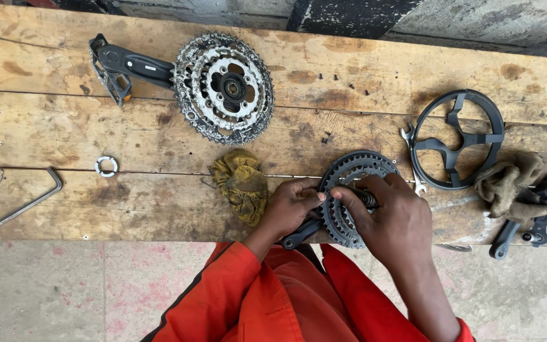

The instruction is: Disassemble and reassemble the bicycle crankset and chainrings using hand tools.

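Currently, location: chainring set (349, 190) on wooden bench (159, 126), near edge.
Left hand (292, 206): my fingers clamp its toothed rim.
Right hand (390, 218): closed over its centre.
Handling: probably heavy, rigid, greasy; hold outside the teeth.

- Workbench (64, 126): bare wooden planks, rough, stained, scuffed.
- Chainring set (349, 190) at the near edge, held by left hand (289, 206) and right hand (390, 218): dark metal, matt, toothed rim.
- Crankset (223, 88) near the far edge: silvery metal rings, dull and grimy; crank arm (137, 63) black, slightly glossy.
- Rag (242, 183) mid-bench: yellowish cloth, crumpled, soiled.
- Chain guard (457, 139) toward the right end: black plastic by the look of it, smooth, matt.
- Hex key (26, 202) at the left end: grey metal, dull.
- Lockring (106, 166): bright metal.
- Sleeves (242, 297): orange cloth, smooth.
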